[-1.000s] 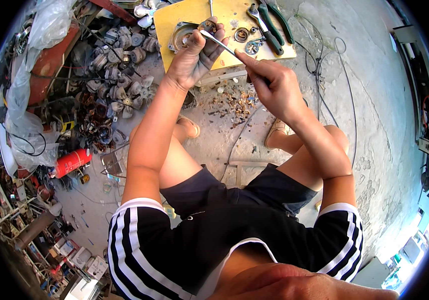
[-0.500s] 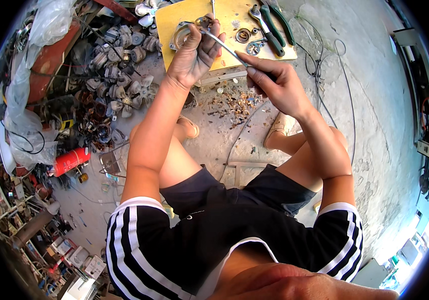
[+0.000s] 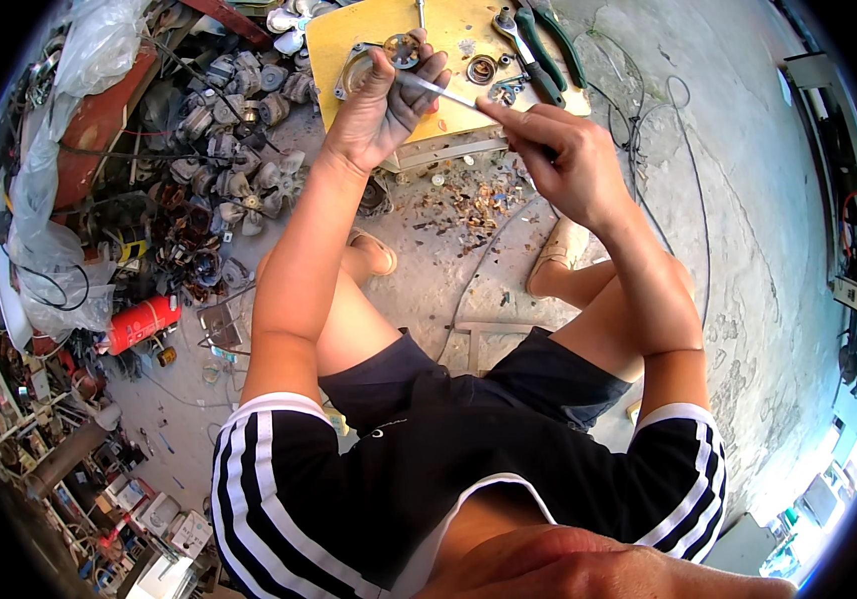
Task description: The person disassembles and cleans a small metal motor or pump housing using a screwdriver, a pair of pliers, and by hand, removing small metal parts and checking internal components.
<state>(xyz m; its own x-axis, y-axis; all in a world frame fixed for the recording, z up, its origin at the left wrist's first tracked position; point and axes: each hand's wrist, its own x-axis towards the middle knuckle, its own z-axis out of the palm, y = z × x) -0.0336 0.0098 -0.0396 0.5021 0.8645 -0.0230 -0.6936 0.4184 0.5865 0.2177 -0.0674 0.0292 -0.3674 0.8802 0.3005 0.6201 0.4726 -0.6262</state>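
Note:
My left hand is raised over the near edge of a yellow board, palm up. Thumb and fingers close round a small round metal part with a dark, brownish inside. From the right, my right hand grips a screwdriver with a long silver shaft; its handle is mostly hidden in the fist. The shaft slants across to the fingers of my left hand, below the round part. Behind the left thumb, a round metal housing rests on the board.
On the board lie a ring-shaped part, small metal pieces, a ratchet wrench and green-handled pliers. Copper-coloured scraps litter the floor. A heap of motor parts is at left, and cables trail at right.
My right hand has shifted slightly up and right, and the screwdriver lies flatter, its far end lower. The round part in my left hand shows more of its face.

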